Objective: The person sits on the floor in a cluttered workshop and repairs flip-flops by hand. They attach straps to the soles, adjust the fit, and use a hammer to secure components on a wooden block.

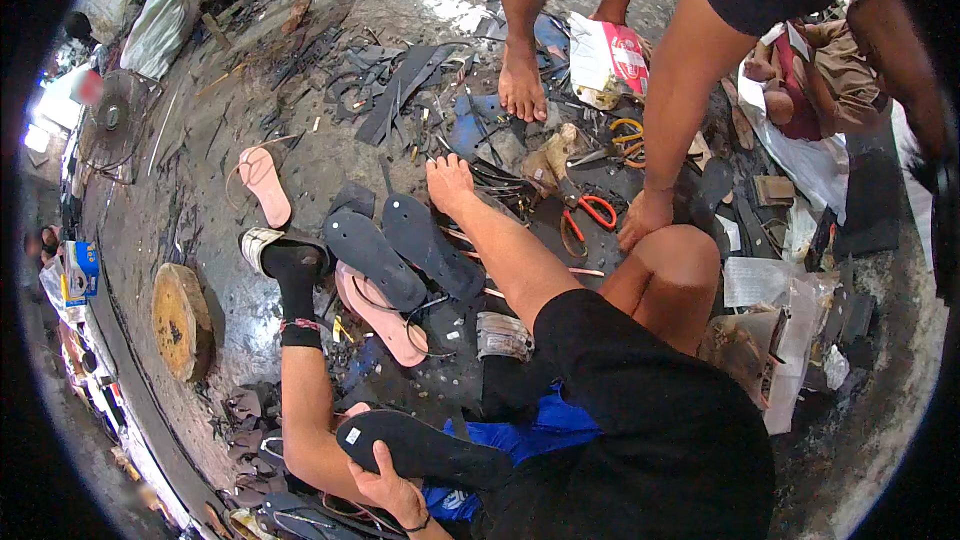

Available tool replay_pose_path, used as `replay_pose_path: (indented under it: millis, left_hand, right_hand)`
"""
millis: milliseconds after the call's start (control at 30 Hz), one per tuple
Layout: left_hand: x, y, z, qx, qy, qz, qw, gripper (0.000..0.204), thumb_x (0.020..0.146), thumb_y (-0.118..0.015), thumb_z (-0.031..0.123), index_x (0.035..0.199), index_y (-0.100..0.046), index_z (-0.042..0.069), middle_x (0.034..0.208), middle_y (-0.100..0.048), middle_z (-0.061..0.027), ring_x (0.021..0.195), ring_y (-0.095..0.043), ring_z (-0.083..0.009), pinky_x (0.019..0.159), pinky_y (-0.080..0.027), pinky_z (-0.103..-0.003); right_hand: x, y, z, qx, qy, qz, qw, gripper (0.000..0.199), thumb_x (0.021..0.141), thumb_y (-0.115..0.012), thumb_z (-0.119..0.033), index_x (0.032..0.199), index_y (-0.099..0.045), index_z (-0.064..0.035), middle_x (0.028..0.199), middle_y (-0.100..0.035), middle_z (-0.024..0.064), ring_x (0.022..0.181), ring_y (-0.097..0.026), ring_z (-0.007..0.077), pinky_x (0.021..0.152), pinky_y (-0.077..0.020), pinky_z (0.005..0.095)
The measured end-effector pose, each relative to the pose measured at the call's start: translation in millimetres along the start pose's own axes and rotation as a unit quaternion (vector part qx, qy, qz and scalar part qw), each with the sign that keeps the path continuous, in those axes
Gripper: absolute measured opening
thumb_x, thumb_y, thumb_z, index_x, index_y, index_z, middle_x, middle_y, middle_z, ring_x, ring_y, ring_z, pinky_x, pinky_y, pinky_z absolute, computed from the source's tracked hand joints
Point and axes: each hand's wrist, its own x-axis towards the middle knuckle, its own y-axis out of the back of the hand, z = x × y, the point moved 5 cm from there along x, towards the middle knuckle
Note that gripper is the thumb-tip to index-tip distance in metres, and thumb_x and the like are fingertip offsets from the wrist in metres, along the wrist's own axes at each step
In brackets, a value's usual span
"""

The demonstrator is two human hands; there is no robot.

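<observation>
My left hand (388, 488) grips a black sandal sole (420, 445), thumb on top, over my lap. My right hand (449, 183) reaches down to the floor with its fingers slightly bent and apart, beside a pile of black strips (500, 185); what its fingertips touch is hidden. Just below it lie two black sandal soles (376, 258) (432, 245), each with a white dot. A pink sandal (378, 315) with a thin dark strap lies partly under one. Another pink sandal (264, 187) rests farther left.
Red-handled scissors (597, 212) and yellow-handled pliers (628, 138) lie right of centre. A co-worker's hand (645, 218) is by my bent knee, their bare foot (522, 83) beyond the strips. A round wood block (180, 325) stands left. Black scraps (405, 85) litter the floor.
</observation>
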Motion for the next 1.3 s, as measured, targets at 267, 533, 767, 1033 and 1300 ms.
replay_pose_path:
  millis: [267, 533, 767, 1033, 1300]
  left_hand:
    - [12, -8, 0, 0.039, -0.039, -0.026, 0.998, 0.041, 0.096, -0.060, 0.004, 0.135, -0.050, -0.006, 0.124, -0.062, -0.0145, 0.109, -0.061, -0.0245, 0.097, -0.049, -0.037]
    - [35, -39, 52, 0.125, -0.147, -0.010, 0.981, 0.035, 0.090, -0.073, 0.008, 0.120, -0.059, -0.004, 0.111, -0.066, -0.0109, 0.101, -0.062, -0.0148, 0.088, -0.051, -0.029]
    - [-4, -32, 58, 0.075, -0.153, -0.041, 0.985, 0.031, 0.089, -0.071, 0.002, 0.118, -0.061, -0.001, 0.100, -0.066, -0.0029, 0.090, -0.063, -0.0098, 0.078, -0.051, -0.023]
    - [-24, -32, 43, 0.052, -0.109, -0.063, 0.991, 0.029, 0.088, -0.070, -0.003, 0.116, -0.062, 0.000, 0.096, -0.060, 0.0016, 0.087, -0.060, -0.0072, 0.073, -0.050, -0.021]
    - [-26, -30, 27, 0.067, -0.117, -0.098, 0.986, 0.027, 0.089, -0.068, -0.005, 0.115, -0.061, -0.001, 0.105, -0.061, -0.0021, 0.091, -0.060, -0.0082, 0.073, -0.051, -0.022]
  right_hand:
    - [-61, 77, -23, 0.478, 0.068, 0.210, 0.850, 0.040, 0.090, -0.064, -0.009, 0.129, -0.061, -0.0034, 0.099, -0.071, 0.0115, 0.090, -0.071, 0.0257, 0.078, -0.0560, 0.0413]
    - [-256, 184, -118, 0.634, 0.142, -0.139, 0.748, 0.025, 0.094, -0.069, -0.008, 0.118, -0.068, -0.0011, 0.093, -0.070, 0.0023, 0.077, -0.064, 0.0068, 0.069, -0.0508, 0.0214]
    - [-314, 205, -138, 0.498, 0.245, -0.136, 0.820, 0.020, 0.086, -0.078, -0.014, 0.098, -0.072, 0.0011, 0.091, -0.074, 0.0152, 0.078, -0.072, 0.0221, 0.071, -0.0560, 0.0309]
    - [-334, 205, -131, 0.475, 0.241, -0.048, 0.845, 0.018, 0.085, -0.078, -0.015, 0.090, -0.069, 0.0000, 0.084, -0.071, 0.0139, 0.074, -0.070, 0.0282, 0.064, -0.0552, 0.0363]
    - [-355, 195, -123, 0.466, 0.271, -0.023, 0.842, 0.015, 0.088, -0.073, -0.012, 0.095, -0.069, 0.0006, 0.086, -0.070, 0.0142, 0.077, -0.068, 0.0335, 0.070, -0.0553, 0.0409]
